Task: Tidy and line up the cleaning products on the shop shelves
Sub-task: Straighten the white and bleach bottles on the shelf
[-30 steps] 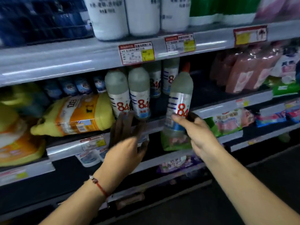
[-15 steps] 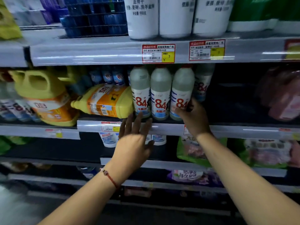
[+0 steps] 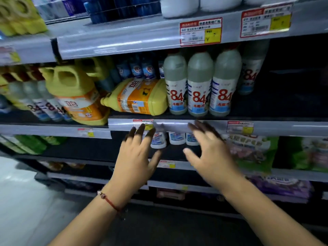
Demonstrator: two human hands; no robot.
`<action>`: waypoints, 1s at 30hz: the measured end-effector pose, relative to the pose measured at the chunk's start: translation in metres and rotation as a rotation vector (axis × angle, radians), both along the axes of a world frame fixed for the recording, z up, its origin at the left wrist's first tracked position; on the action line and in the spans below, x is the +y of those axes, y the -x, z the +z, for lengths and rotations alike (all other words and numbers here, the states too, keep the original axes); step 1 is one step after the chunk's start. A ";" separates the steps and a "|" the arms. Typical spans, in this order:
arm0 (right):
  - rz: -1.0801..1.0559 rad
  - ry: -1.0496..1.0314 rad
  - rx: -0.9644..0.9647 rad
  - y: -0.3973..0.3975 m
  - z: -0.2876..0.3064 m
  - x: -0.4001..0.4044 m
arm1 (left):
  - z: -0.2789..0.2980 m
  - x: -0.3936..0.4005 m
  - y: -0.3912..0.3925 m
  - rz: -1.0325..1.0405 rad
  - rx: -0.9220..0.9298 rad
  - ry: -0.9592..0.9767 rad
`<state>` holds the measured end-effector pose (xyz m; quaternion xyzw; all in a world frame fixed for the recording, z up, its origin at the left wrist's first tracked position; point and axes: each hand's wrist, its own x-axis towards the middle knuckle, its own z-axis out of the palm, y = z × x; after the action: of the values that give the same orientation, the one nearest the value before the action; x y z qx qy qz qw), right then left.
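Grey metal shelves [image 3: 177, 125] with clear price-strip fronts run across a dim shop aisle, and a pale floor [image 3: 19, 201] shows at the lower left. On the middle shelf three "84" disinfectant bottles [image 3: 199, 84] stand upright in a tight row, touching side to side, right at the front edge; a fourth like bottle [image 3: 252, 68] stands further back at their right, with dark open shelf beyond it toward the right end. Touching the row on its left, a yellow detergent jug [image 3: 138, 96] lies on its side, spout pointing left; another yellow jug [image 3: 76, 96] stands tilted at the shelf's left section, just beside some more "84" bottles (blurred).

Both hands hang in front of the shelf edge, below the bottles, holding nothing. The left hand [image 3: 136, 157] has its fingers spread and straight, tips at the price strip. The right hand [image 3: 211, 153], also released with fingers extended, is blurred.

Small white bottles [image 3: 175, 138] sit on the shelf beneath, behind the fingers.
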<state>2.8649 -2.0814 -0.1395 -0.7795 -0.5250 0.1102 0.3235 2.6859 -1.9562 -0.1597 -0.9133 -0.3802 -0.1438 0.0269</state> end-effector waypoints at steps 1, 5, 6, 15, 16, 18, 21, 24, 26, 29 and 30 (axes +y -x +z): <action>0.067 0.052 -0.040 0.013 0.001 0.005 | -0.001 0.004 0.012 0.003 -0.011 0.003; 0.194 0.190 -0.195 0.064 0.009 0.034 | -0.007 0.022 0.064 0.050 -0.050 0.005; 0.206 0.204 -0.218 0.081 0.011 0.044 | -0.009 0.028 0.082 0.077 -0.050 0.012; 0.341 0.255 -0.233 0.231 0.012 0.135 | -0.012 0.095 0.252 0.226 -0.074 0.036; 0.346 0.252 -0.234 0.246 0.011 0.146 | -0.014 0.103 0.269 0.233 -0.077 0.035; 0.352 0.242 -0.230 0.272 0.011 0.164 | -0.017 0.118 0.297 0.237 -0.074 0.036; 0.354 0.236 -0.216 0.301 0.012 0.182 | -0.017 0.136 0.326 0.226 -0.063 0.040; 0.353 0.240 -0.225 0.322 0.014 0.199 | -0.015 0.153 0.346 0.214 -0.062 0.045; 0.347 0.232 -0.222 0.332 0.015 0.211 | -0.015 0.166 0.354 0.217 -0.062 0.048; 0.348 0.241 -0.212 0.345 0.018 0.228 | -0.017 0.185 0.360 0.211 -0.073 0.062; 0.351 0.249 -0.208 0.348 0.017 0.233 | -0.017 0.190 0.362 0.212 -0.081 0.067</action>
<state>2.5172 -1.8488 -0.1223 -0.7175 -0.6651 0.1477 0.1451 2.3237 -1.7664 -0.1772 -0.8617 -0.4800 -0.1641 -0.0041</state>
